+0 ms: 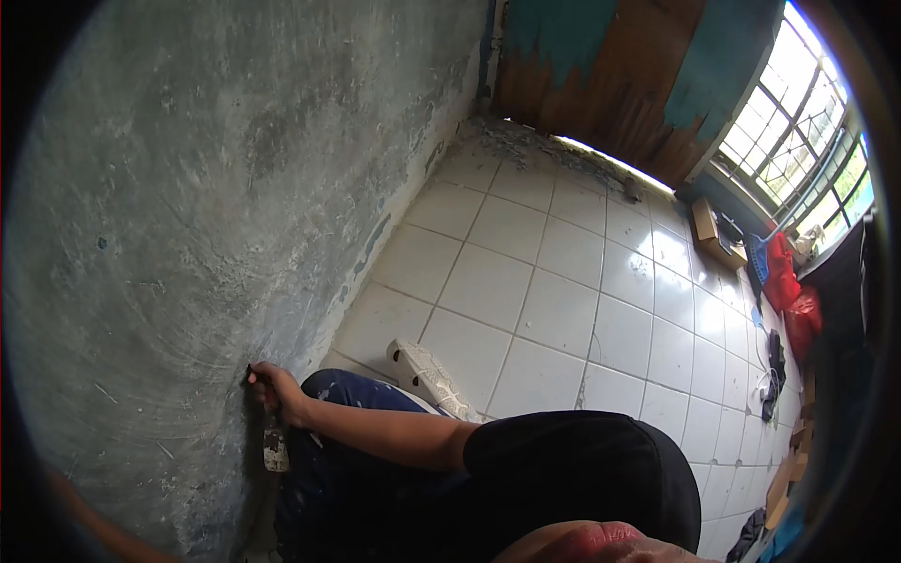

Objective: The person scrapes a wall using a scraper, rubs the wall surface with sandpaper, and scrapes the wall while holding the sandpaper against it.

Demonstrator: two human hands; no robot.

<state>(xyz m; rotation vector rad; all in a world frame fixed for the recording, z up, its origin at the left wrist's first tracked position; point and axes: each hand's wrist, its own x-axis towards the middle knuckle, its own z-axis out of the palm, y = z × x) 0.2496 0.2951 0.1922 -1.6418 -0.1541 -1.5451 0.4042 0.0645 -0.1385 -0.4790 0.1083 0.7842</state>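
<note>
My right hand (274,390) is closed around the handle of a scraper, close to the grey wall (178,235). The scraper blade (274,450) sticks out below my fist, stained with pale residue. It hangs beside my dark blue, paint-spotted trouser leg (328,469); whether the blade touches the wall I cannot tell. At the lower left edge only a strip of my left forearm (103,525) shows, with the hand itself out of sight. The wall has a scuffed, patchy surface with curved scratch marks and flaking paint near its foot.
White floor tiles (554,300) stretch beside the wall. Loose flakes (526,145) lie below a worn teal and brown door (601,75). Along the right side are a cardboard box (715,235), a blue broom (756,258) and a red bag (802,314). A pale shoe (434,380) is near my knee.
</note>
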